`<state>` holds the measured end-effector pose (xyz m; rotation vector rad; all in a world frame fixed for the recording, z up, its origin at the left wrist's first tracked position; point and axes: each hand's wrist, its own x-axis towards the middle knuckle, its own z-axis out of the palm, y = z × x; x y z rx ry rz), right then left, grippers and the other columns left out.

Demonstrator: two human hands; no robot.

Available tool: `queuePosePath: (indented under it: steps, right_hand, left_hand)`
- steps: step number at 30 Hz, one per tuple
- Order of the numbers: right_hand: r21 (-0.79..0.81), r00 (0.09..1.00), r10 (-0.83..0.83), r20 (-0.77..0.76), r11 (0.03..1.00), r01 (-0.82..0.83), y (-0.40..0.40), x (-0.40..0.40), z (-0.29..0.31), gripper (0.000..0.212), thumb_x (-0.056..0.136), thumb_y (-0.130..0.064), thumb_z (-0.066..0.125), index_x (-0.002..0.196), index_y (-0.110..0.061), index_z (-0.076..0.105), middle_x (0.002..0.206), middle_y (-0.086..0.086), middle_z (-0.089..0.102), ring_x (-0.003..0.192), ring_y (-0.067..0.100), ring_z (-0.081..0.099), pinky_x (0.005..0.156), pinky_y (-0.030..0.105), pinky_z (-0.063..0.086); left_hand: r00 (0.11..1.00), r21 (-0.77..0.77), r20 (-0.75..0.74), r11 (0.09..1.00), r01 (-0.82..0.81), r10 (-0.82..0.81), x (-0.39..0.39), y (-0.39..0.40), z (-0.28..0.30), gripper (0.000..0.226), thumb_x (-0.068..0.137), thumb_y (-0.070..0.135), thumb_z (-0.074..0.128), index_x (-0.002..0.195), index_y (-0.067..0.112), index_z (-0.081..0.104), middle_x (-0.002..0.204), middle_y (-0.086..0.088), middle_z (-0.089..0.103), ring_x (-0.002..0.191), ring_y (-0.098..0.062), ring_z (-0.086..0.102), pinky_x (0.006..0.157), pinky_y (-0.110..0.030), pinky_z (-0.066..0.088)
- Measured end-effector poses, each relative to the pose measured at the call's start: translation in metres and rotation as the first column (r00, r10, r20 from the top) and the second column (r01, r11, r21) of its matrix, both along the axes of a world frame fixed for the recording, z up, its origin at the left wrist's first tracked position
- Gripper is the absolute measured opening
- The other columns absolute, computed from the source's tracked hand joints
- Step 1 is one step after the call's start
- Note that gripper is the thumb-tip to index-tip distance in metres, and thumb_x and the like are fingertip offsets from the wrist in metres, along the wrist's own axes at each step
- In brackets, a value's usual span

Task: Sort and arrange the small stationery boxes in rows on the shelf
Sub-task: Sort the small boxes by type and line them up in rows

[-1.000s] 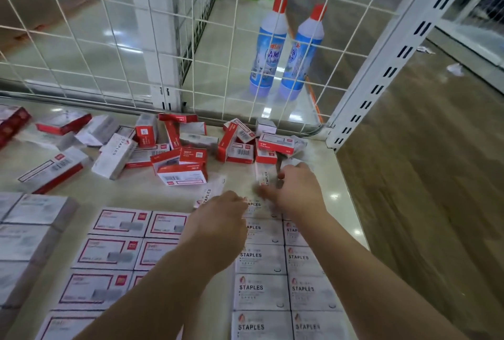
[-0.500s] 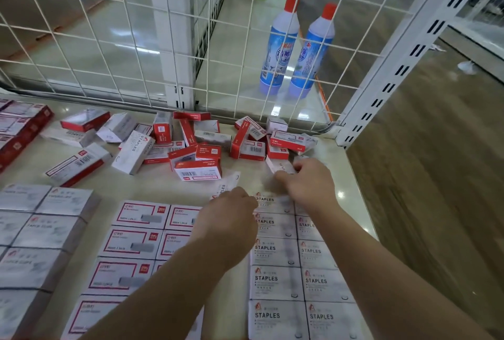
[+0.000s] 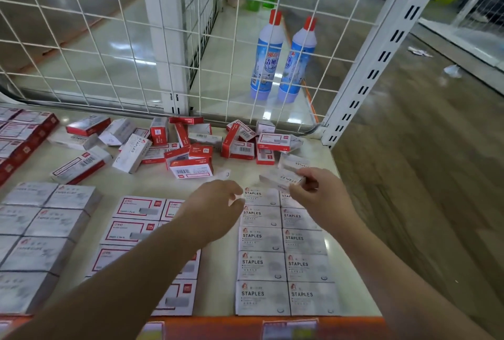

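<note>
Boxes marked STAPLES [image 3: 283, 255] are lying flat in two neat columns at the right of the shelf [image 3: 152, 184], and we are working at their far end. Our right hand [image 3: 319, 192] is pinching one white staples box [image 3: 282, 179] just above the top of the right column, its grip curled round the box's end. Our left hand [image 3: 215, 208] is hovering over the left column's top box, fingers curled; whether it is holding anything we cannot tell. Loose red-and-white boxes [image 3: 191, 148] are lying jumbled near the wire grid [image 3: 136, 39].
</note>
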<state>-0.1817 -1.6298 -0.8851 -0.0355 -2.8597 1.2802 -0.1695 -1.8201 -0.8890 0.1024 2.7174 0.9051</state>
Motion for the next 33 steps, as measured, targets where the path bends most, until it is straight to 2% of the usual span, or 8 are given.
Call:
queuePosePath:
  steps: [2, 4, 8, 11, 17, 21, 28, 33]
  right_hand:
    - [-0.034, 0.998, 0.023, -0.058, 0.999, -0.025, 0.002, 0.013, -0.003, 0.034, 0.080, -0.010, 0.067, 0.113, -0.018, 0.063, 0.088, -0.005, 0.057, 0.079, 0.009, 0.058, 0.077, 0.018, 0.049]
    - [-0.053, 0.992, 0.054, -0.113, 0.997, -0.060, 0.003, 0.023, -0.005, 0.037, 0.078, -0.009, 0.069, 0.114, -0.014, 0.062, 0.096, -0.013, 0.055, 0.087, 0.004, 0.058, 0.081, 0.012, 0.047]
    - [-0.045, 0.978, 0.136, -0.156, 0.988, -0.145, 0.002, 0.039, -0.010, 0.041, 0.076, -0.004, 0.070, 0.116, -0.013, 0.061, 0.099, -0.016, 0.051, 0.092, 0.003, 0.055, 0.083, 0.010, 0.045]
    - [-0.043, 0.975, 0.169, -0.147, 0.983, -0.177, 0.001, 0.044, -0.013, 0.044, 0.077, -0.005, 0.069, 0.119, -0.014, 0.058, 0.102, -0.015, 0.049, 0.095, 0.004, 0.055, 0.087, 0.012, 0.046]
    - [-0.114, 0.977, 0.186, -0.106, 0.973, -0.198, 0.004, 0.046, -0.016, 0.048, 0.082, -0.004, 0.064, 0.127, -0.018, 0.052, 0.110, -0.012, 0.047, 0.101, 0.010, 0.056, 0.093, 0.017, 0.046]
    - [-0.182, 0.982, 0.163, -0.092, 0.967, -0.177, 0.006, 0.044, -0.019, 0.050, 0.083, 0.001, 0.061, 0.117, -0.033, 0.049, 0.112, -0.014, 0.048, 0.102, 0.012, 0.057, 0.093, 0.020, 0.047]
    - [-0.231, 0.988, 0.148, -0.052, 0.960, -0.156, 0.006, 0.043, -0.023, 0.049, 0.081, 0.002, 0.063, 0.113, -0.033, 0.052, 0.111, -0.009, 0.052, 0.101, 0.009, 0.058, 0.087, 0.013, 0.047]
    - [-0.062, 0.986, 0.154, -0.060, 0.986, -0.157, 0.008, 0.039, -0.016, 0.031, 0.085, -0.010, 0.062, 0.114, -0.020, 0.063, 0.106, -0.008, 0.058, 0.097, 0.007, 0.056, 0.089, 0.022, 0.049]
  left_hand:
    - [1.000, 0.050, -0.006, 0.999, -0.015, 0.016, 0.001, 0.004, 0.003, 0.031, 0.095, 0.033, 0.046, 0.122, 0.022, 0.057, 0.118, 0.004, 0.060, 0.100, -0.009, 0.052, 0.086, -0.022, 0.041]
    - [1.000, 0.073, -0.018, 0.997, -0.016, 0.018, 0.003, 0.009, 0.005, 0.032, 0.096, 0.034, 0.043, 0.120, 0.020, 0.058, 0.110, 0.004, 0.062, 0.094, -0.008, 0.053, 0.081, -0.021, 0.041]
    - [0.995, 0.162, 0.036, 0.982, -0.099, 0.095, 0.005, 0.020, 0.002, 0.036, 0.098, 0.032, 0.038, 0.100, 0.008, 0.065, 0.081, -0.003, 0.062, 0.065, -0.009, 0.049, 0.055, -0.020, 0.036]
    - [0.969, 0.318, 0.132, 0.917, -0.240, 0.208, 0.006, 0.024, 0.000, 0.036, 0.097, 0.026, 0.042, 0.090, 0.000, 0.066, 0.087, -0.014, 0.068, 0.066, -0.016, 0.051, 0.058, -0.024, 0.040]
    - [0.913, 0.503, 0.287, 0.765, -0.401, 0.290, 0.011, 0.019, -0.002, 0.022, 0.092, 0.015, 0.054, 0.072, 0.020, 0.062, 0.074, -0.001, 0.067, 0.071, -0.010, 0.061, 0.076, -0.027, 0.051]
    - [0.908, 0.524, 0.313, 0.746, -0.410, 0.279, 0.017, 0.019, -0.002, 0.012, 0.089, 0.013, 0.060, 0.078, 0.018, 0.063, 0.077, 0.000, 0.068, 0.072, -0.010, 0.063, 0.073, -0.024, 0.051]
    - [0.925, 0.502, 0.239, 0.777, -0.379, 0.297, 0.021, 0.021, -0.003, 0.017, 0.090, 0.014, 0.057, 0.077, 0.023, 0.060, 0.080, 0.003, 0.066, 0.075, -0.009, 0.060, 0.068, -0.021, 0.047]
    - [0.954, 0.425, 0.155, 0.854, -0.300, 0.257, 0.018, 0.018, -0.003, 0.006, 0.090, 0.017, 0.058, 0.089, 0.020, 0.063, 0.081, 0.007, 0.065, 0.075, -0.007, 0.059, 0.061, -0.015, 0.046]
